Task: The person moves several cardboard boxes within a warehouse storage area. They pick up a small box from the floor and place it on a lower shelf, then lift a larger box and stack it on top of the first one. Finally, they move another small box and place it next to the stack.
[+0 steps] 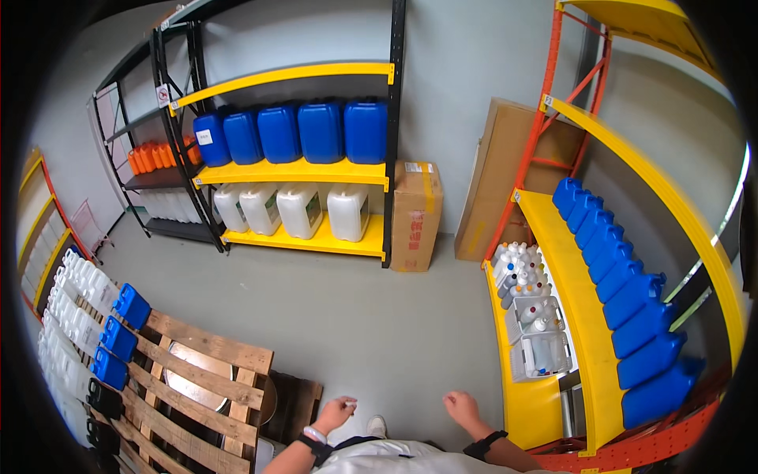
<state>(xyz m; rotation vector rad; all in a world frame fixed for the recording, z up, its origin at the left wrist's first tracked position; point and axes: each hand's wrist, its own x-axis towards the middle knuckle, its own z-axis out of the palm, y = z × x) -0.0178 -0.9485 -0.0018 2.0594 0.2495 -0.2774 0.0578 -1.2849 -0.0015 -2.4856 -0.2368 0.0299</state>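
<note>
My left hand (337,413) hangs over the grey floor, beside the corner of a wooden pallet (201,379). Its fingers are curled, and a small pale patch shows at the fingertips; I cannot tell whether it is a held thing. My right hand (461,407) is a loose fist with nothing visible in it, left of a yellow rack shelf. On that rack's low level stand white plastic baskets (514,359) of bottles and a cluster of small capped bottles (521,266). Blue jerrycans (645,329) line the shelf above.
White jerrycans (77,323), blue jerrycans (121,338) and black jerrycans (105,400) stand on the pallet. Ahead, a black-and-yellow rack (296,172) holds large blue drums (320,133) and translucent canisters (300,211). Cardboard boxes (414,216) lean or stand by the wall. A pink cart (89,225) is far left.
</note>
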